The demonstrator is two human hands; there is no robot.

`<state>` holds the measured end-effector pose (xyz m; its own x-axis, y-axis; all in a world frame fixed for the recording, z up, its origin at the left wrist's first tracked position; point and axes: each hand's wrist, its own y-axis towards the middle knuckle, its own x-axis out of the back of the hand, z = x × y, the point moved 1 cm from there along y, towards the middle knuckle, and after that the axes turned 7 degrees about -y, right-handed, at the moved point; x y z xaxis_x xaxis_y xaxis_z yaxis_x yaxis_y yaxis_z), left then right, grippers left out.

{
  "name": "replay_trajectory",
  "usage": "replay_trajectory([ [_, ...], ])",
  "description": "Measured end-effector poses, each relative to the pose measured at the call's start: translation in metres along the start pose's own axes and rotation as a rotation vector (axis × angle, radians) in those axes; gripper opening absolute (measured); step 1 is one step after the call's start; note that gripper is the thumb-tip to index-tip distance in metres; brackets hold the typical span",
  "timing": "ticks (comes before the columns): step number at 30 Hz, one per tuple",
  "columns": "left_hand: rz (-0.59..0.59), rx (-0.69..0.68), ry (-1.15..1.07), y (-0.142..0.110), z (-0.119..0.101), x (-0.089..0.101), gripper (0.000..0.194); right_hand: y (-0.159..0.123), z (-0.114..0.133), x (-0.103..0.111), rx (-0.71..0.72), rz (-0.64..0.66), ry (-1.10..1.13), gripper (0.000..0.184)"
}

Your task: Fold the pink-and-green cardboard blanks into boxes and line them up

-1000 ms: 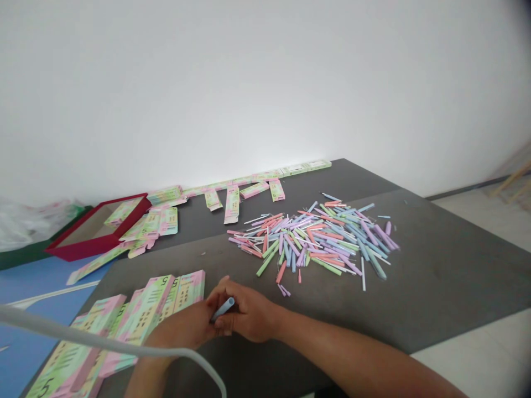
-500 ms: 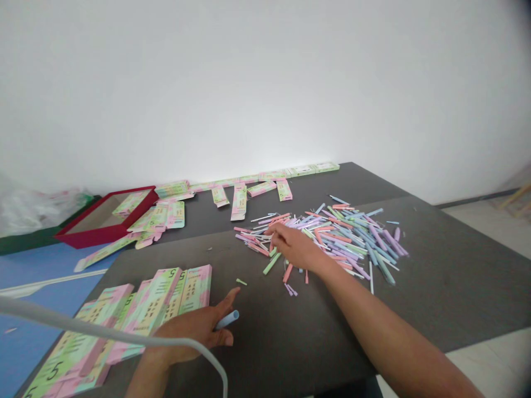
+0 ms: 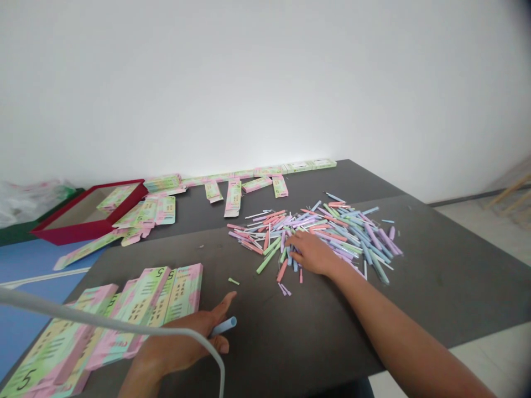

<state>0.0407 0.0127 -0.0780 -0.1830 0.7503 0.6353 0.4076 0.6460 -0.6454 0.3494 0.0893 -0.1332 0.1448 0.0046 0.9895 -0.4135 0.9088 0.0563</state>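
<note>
My left hand [image 3: 191, 337] is at the lower left, beside the stacked boxes. A light blue pen barrel [image 3: 224, 326], hollow at its end, is held in it, with the thumb and forefinger stretched out. My right hand [image 3: 309, 251] rests at the near left side of a heap of pen parts [image 3: 344, 226] in pink, green, blue, purple and white. Its fingers curl down among the parts, and what they touch is hidden. A small light green piece [image 3: 233, 281] lies between the hands. Two small purple pieces [image 3: 284, 289] lie near the heap.
Printed pink-and-green boxes [image 3: 182, 293] lie at near left under a pale cable [image 3: 124, 326]. More flat boxes [image 3: 269, 171] line the wall. A red tray [image 3: 78, 226] holds some boxes at far left. The dark table's [image 3: 448, 276] right edge drops to the floor.
My right hand has moved right and slightly nearer within the heap. My left hand still holds the blue barrel. The whole view has shifted slightly.
</note>
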Motion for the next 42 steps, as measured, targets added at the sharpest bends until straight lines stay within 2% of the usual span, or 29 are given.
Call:
replay_trajectory([
  [8,-0.03,0.033,-0.004,0.001,-0.002,-0.003,0.081,0.001,-0.03,-0.007,-0.02,-0.113,0.119,0.021],
  [10,-0.039,0.032,-0.039,0.003,0.0,-0.004,0.081,0.001,-0.028,-0.004,-0.023,-0.132,0.12,0.02],
  [13,-0.056,0.012,-0.079,0.005,0.006,-0.005,0.079,-0.001,-0.014,0.002,0.014,-0.133,0.12,0.016],
  [18,-0.056,0.025,-0.082,0.005,0.014,-0.007,0.077,-0.006,0.018,0.007,0.128,0.041,0.111,0.011],
  [24,-0.049,0.018,-0.078,0.004,0.014,-0.006,0.075,-0.016,0.028,0.01,0.145,0.251,0.137,0.013],
  [29,-0.054,0.016,-0.077,0.004,0.015,-0.006,0.075,-0.015,0.031,0.009,0.121,0.268,0.099,0.015],
  [36,-0.063,0.015,-0.055,0.005,0.019,-0.009,0.073,-0.01,0.019,0.014,-0.072,0.239,-0.05,0.016],
  [40,-0.079,0.034,-0.05,0.007,0.019,-0.01,0.071,-0.016,0.032,0.018,0.027,0.334,0.002,0.015],
  [42,-0.082,0.041,-0.043,0.007,0.019,-0.01,0.071,-0.02,0.043,0.018,0.064,0.391,-0.002,0.02],
])
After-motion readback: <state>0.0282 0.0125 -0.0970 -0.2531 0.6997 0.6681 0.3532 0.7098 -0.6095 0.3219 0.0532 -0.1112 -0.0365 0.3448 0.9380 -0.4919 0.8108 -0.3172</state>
